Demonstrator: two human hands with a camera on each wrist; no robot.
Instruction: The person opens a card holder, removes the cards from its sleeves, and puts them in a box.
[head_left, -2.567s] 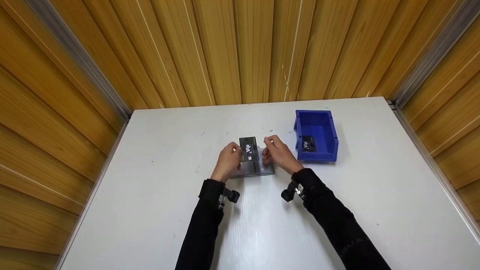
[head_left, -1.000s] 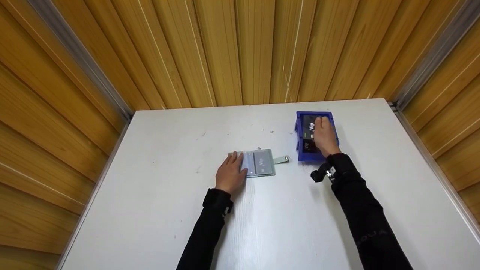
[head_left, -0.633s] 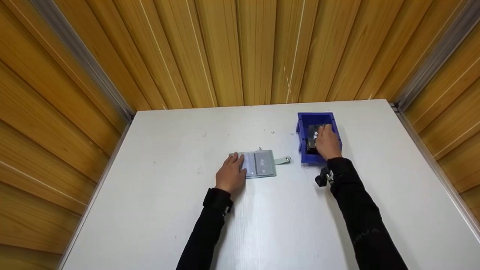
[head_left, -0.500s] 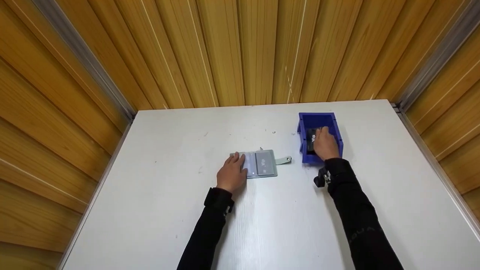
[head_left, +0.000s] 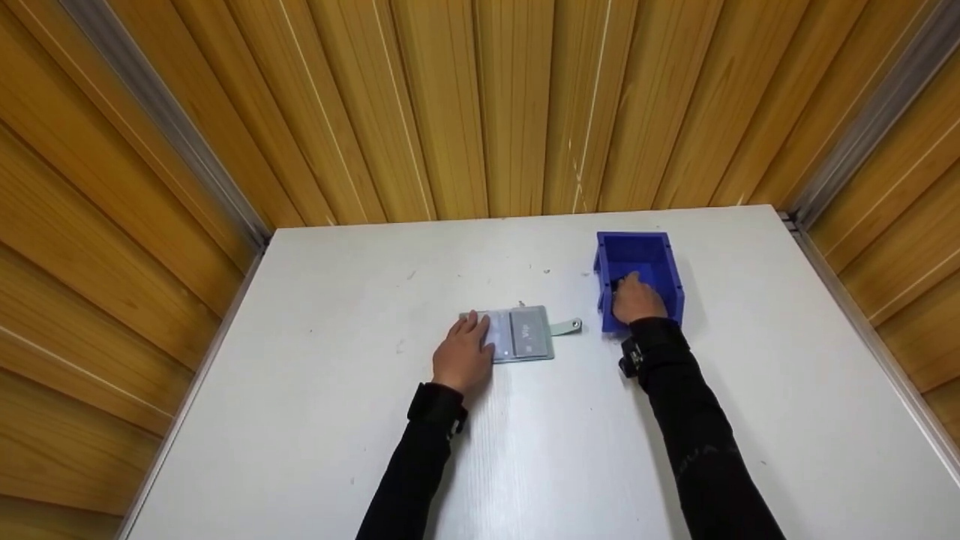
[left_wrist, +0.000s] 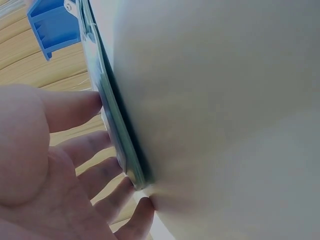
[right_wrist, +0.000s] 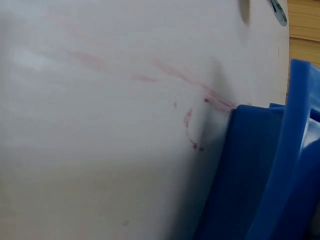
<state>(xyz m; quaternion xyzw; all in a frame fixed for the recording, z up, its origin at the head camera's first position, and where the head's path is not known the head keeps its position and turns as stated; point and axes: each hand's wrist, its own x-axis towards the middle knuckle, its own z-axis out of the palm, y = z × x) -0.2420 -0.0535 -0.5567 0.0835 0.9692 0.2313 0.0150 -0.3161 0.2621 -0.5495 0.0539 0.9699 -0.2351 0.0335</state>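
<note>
My left hand [head_left: 463, 352] rests with extended fingers on the left half of an opened pale green card holder [head_left: 546, 334]. A grey-looking "Vip" card [head_left: 529, 335] shows through its right-hand clear sleeve. In the left wrist view, the thumb and fingertips touch the card holder [left_wrist: 117, 117] along its side. My right hand [head_left: 639, 298] is down inside the blue bin [head_left: 601, 300], fingers bent, at its front left. A dark sliver of a black card [head_left: 616, 285] shows beside those fingers; the rest is hidden, and I cannot tell whether the hand grips it.
The card holder's snap strap [head_left: 566, 327] sticks out toward the bin. A white table [head_left: 337, 420] carries everything, with wood-look panel walls [head_left: 510, 112] behind and at both sides. Reddish smears [right_wrist: 190, 82] mark the tabletop beside the bin.
My right hand brought a black "Vip" card from the card holder to the bin, then lowered it inside, where it is now mostly hidden. The left hand came to rest flat on the card holder.
</note>
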